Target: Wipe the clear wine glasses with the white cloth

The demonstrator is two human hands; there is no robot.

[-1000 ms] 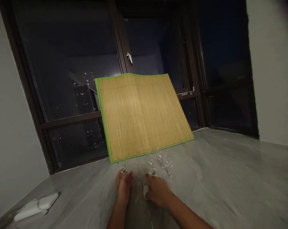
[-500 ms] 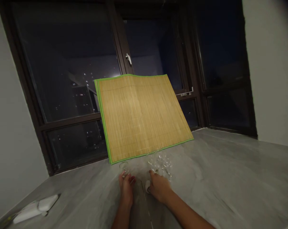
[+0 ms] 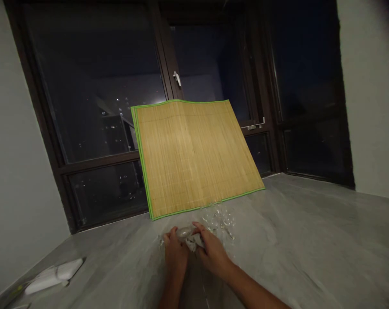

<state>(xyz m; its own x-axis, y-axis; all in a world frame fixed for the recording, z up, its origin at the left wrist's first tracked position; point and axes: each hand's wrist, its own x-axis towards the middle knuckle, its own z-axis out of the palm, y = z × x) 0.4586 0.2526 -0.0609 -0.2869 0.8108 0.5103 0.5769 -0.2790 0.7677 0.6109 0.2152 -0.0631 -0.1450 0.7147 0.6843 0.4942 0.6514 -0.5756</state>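
Note:
My left hand (image 3: pixel 176 256) is closed around a clear glass (image 3: pixel 185 233), which lies tilted sideways between my two hands. Its exact shape is hard to make out through the fingers. Against its near side, my right hand (image 3: pixel 213 249) grips a crumpled white cloth (image 3: pixel 192 244), possibly tissue, with the index finger reaching over the glass. Just beyond my right hand stands a cluster of several clear glasses (image 3: pixel 218 218); their outlines overlap and blur.
A bamboo mat (image 3: pixel 197 159) with green edging leans against the dark window (image 3: pixel 94 86) behind the glasses. On the grey marbled counter (image 3: pixel 294 240), a white bundle (image 3: pixel 54 276) lies at the far left. White walls flank the window.
My hands have come together, and the white cloth in my right hand now touches the glass. The glass has gone from upright beside my left hand to tilted between both hands.

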